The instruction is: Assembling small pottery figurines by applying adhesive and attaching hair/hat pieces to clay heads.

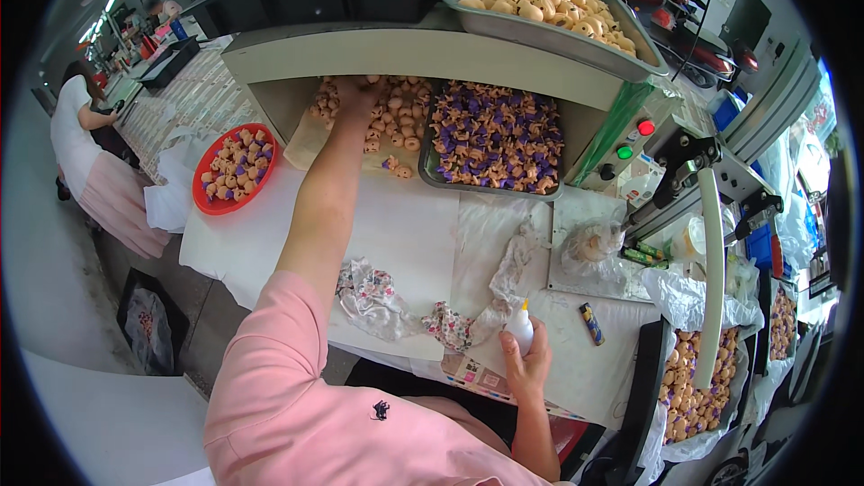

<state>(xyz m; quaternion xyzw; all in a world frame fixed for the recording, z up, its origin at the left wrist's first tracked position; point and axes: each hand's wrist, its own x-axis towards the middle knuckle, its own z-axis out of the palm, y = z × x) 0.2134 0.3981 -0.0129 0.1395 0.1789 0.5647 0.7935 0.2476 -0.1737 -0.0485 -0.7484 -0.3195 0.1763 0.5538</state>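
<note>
Bottle (519, 330) at five o'clock, white with a yellow tip; the right hand (529, 361) has fingers curled round it. Left hand (359, 90) at eleven, among beige pieces (410, 126); its fingers' spread I cannot tell.

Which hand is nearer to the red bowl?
Left. The left hand is at the small round pieces, right of the red bowl and farther in; the right hand, around a white bottle, is much farther right.
</note>
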